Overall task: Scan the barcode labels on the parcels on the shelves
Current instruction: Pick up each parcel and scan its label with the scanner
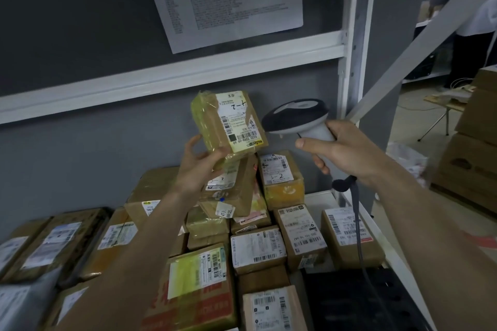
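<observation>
Label (pixel 236 121): handwritten "1-2", "1098-69"

A white metal shelf (pixel 320 200) carries taped cardboard parcels (pixel 298 239) with barcode labels, packed edge to edge and stacked higher toward the grey back wall; bare shelf shows right of them.

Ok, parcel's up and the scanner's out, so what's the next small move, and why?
Probably swing the grey handheld barcode scanner left to face the white label on the yellow-taped cardboard parcel. The left hand holds that parcel raised with the label towards the camera, and the right hand grips the scanner beside it, its head apparently not squarely on the label.
</observation>
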